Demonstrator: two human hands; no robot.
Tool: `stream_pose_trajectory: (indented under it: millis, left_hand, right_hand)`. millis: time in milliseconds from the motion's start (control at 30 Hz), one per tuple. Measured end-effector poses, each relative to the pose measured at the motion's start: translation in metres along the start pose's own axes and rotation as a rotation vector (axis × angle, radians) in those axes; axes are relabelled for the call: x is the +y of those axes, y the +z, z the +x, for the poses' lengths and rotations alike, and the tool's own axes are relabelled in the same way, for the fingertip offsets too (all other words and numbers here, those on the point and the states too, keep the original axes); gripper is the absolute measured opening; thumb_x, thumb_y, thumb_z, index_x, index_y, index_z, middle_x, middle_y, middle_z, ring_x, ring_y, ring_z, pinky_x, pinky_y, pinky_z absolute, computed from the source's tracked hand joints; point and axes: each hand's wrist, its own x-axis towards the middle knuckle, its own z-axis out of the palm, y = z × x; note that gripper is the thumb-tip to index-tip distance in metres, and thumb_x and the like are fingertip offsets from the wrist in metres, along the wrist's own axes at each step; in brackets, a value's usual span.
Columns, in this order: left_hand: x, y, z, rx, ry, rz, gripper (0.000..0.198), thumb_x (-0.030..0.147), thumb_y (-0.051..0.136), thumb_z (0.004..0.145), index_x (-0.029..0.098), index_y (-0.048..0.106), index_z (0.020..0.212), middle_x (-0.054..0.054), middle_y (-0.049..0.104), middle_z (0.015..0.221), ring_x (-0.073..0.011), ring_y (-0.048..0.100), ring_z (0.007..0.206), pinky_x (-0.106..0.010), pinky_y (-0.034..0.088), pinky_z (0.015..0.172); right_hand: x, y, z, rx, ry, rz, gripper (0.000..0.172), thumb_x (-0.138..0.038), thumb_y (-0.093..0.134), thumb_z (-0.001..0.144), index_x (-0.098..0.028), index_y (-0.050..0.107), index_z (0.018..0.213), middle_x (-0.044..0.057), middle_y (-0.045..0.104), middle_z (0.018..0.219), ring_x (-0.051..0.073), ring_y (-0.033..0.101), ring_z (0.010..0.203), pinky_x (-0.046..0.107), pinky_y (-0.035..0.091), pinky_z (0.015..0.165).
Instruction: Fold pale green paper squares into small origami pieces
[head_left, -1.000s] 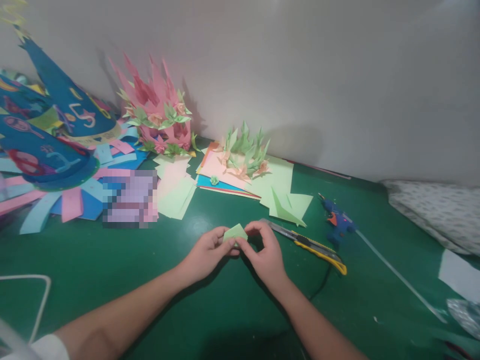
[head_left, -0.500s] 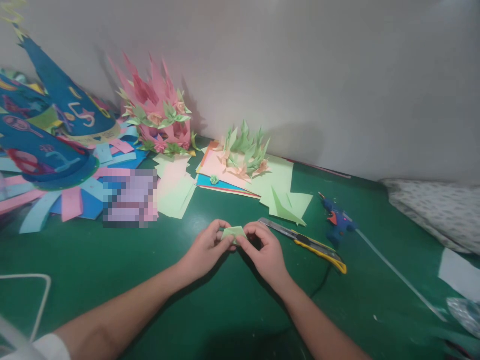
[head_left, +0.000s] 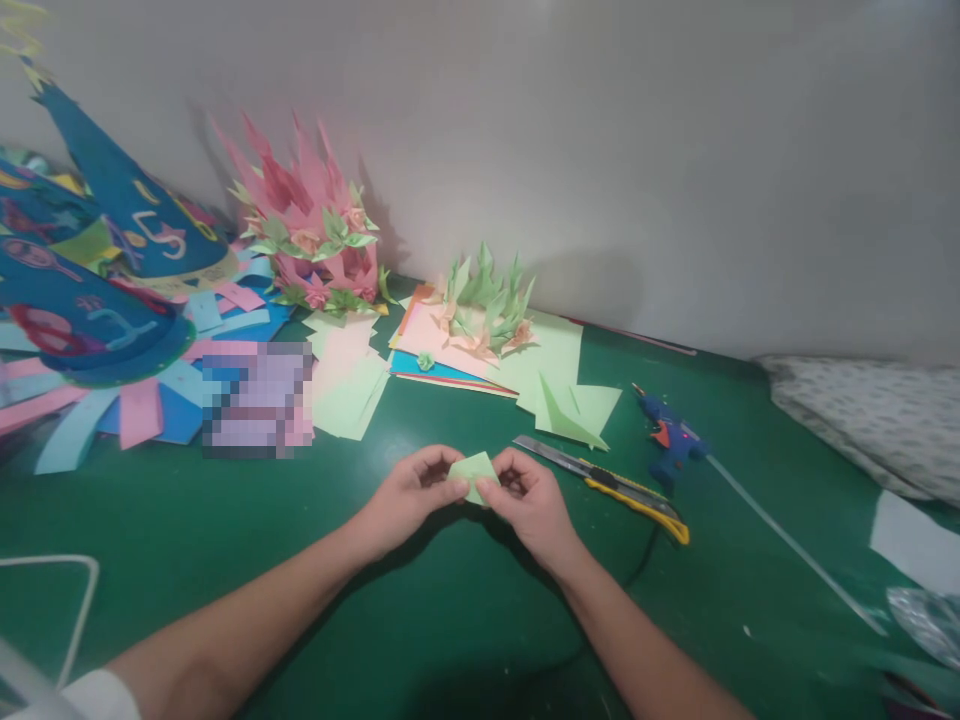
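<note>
A small folded piece of light green paper [head_left: 474,474] is pinched between both hands over the middle of the green table. My left hand [head_left: 415,498] grips its left side, thumb on the near face. On the other side my right hand [head_left: 534,500] pinches the right edge, thumb likewise in front. The fingers behind the paper are partly hidden. Just right of my right hand lies a yellow box cutter [head_left: 600,487] with its blade out. Beyond it rest green paper pieces [head_left: 581,412], one with a fold standing up.
A blue glue gun [head_left: 673,435] with a long glue stick lies at the right. Behind are a green paper crown [head_left: 487,300] on coloured sheets, a tiny green paper flower [head_left: 425,361] and a pink paper crown [head_left: 307,220]. Blue cone hats [head_left: 127,180] stand at the left.
The green paper has turned in my fingers: a pointed corner now stands up where a flat top edge was. Both hands keep their pinch, and the view has shifted slightly.
</note>
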Motion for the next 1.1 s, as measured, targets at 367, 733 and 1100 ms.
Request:
stream_pose_trajectory:
  millis: [367, 733, 1100]
  left_hand:
    - [-0.0052, -0.001, 0.0018, 0.285, 0.324, 0.397, 0.015, 0.02, 0.066, 0.066, 0.016, 0.051, 0.064, -0.001, 0.045, 0.083, -0.014, 0.046, 0.081, -0.024, 0.038, 0.072]
    - [-0.0012, 0.0051, -0.0023, 0.104, 0.091, -0.044, 0.024, 0.036, 0.052, 0.079, 0.017, 0.058, 0.094, -0.005, 0.062, 0.091, -0.0166, 0.055, 0.086, -0.029, 0.04, 0.08]
    - [0.0025, 0.0056, -0.0014, 0.142, -0.002, -0.1, 0.017, 0.031, 0.059, 0.075, 0.015, 0.062, 0.079, 0.002, 0.061, 0.072, -0.0107, 0.054, 0.07, -0.023, 0.043, 0.071]
  right_hand:
    - [0.0009, 0.0029, -0.0018, -0.076, -0.194, -0.08, 0.018, -0.031, 0.063, 0.071, -0.019, 0.05, 0.074, -0.001, 0.049, 0.073, 0.012, 0.049, 0.065, 0.024, 0.044, 0.061]
    - [-0.0027, 0.0035, -0.004, -0.035, -0.383, -0.402, 0.017, -0.017, 0.056, 0.077, -0.021, 0.052, 0.093, 0.003, 0.049, 0.086, 0.016, 0.048, 0.077, 0.029, 0.043, 0.068]
    - [0.0015, 0.0004, -0.0022, 0.086, -0.456, -0.551, 0.006, -0.02, 0.06, 0.077, -0.021, 0.058, 0.082, 0.002, 0.053, 0.078, 0.017, 0.05, 0.077, 0.031, 0.041, 0.07]
